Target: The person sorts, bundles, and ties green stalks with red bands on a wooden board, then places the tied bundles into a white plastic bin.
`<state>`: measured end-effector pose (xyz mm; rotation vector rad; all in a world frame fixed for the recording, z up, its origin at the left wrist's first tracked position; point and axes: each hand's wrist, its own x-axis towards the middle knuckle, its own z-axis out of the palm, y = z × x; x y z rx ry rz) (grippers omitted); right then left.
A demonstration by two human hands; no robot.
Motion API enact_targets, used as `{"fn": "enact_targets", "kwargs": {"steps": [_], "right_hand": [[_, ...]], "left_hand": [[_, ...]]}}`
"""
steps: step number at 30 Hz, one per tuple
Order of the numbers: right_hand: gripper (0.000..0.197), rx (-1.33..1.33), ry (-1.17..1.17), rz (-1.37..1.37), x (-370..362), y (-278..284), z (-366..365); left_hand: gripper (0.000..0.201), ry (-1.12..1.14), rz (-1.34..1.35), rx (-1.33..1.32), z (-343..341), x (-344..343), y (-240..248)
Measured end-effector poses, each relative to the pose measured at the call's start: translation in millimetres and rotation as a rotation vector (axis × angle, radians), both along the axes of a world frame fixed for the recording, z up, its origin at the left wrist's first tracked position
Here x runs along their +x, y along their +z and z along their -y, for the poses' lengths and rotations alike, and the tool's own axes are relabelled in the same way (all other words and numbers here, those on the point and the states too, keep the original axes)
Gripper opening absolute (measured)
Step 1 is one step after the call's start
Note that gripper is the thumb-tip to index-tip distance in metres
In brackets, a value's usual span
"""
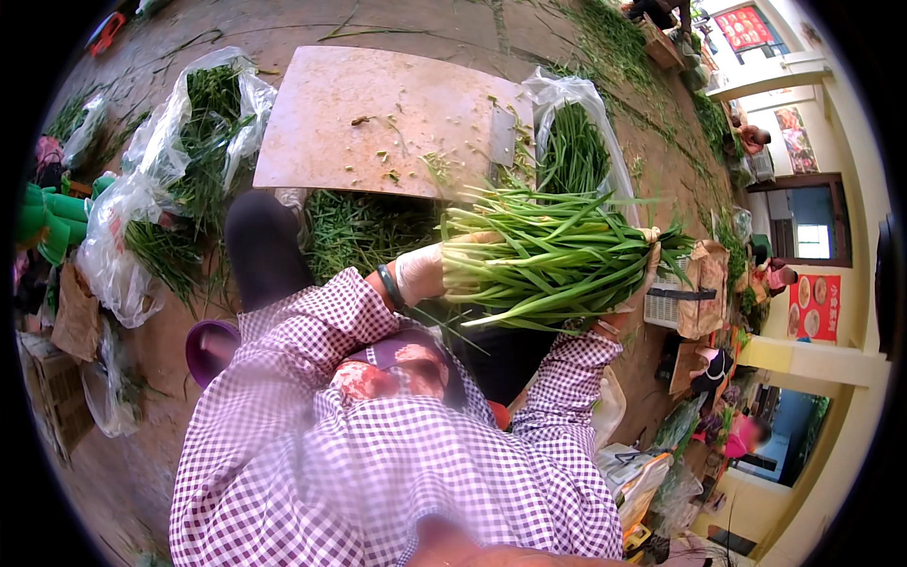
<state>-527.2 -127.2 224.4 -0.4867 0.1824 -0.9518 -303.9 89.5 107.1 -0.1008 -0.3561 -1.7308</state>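
A thick bunch of garlic chives (pixel 557 250) lies sideways across my lap, pale stem ends to the left and green leaves to the right. My left hand (pixel 420 274), in a pale glove with a dark bangle at the wrist, grips the stem end, its fingertips hidden by the stalks. At the leafy end my right hand (pixel 649 269) wraps around the bunch, largely covered by leaves. Just beyond the bunch stands a pale board (pixel 378 104) strewn with cut bits. A flat grey blade-like piece (pixel 503 137) rests at its right edge.
Loose greens (pixel 364 231) are heaped below the board. Plastic bags of chives stand right (pixel 573 146) and left (pixel 213 104). A purple bucket (pixel 210 352) is by my left side, a white crate (pixel 669 300) to the right. Other people sit along the far right wall.
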Motion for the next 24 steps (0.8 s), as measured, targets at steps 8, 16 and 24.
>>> {"fn": "enact_targets", "kwargs": {"steps": [8,16,24], "right_hand": [[0.014,0.093,0.089,0.182,0,7,2],[0.015,0.104,0.114,0.187,-2,9,-6],[0.013,0.149,0.16,0.244,-2,1,8]], "left_hand": [[0.073,-0.135,-0.165,-0.138,1,-6,-14],[0.072,-0.008,0.067,0.037,-11,1,14],[0.068,0.275,0.229,0.182,-16,1,6]]}}
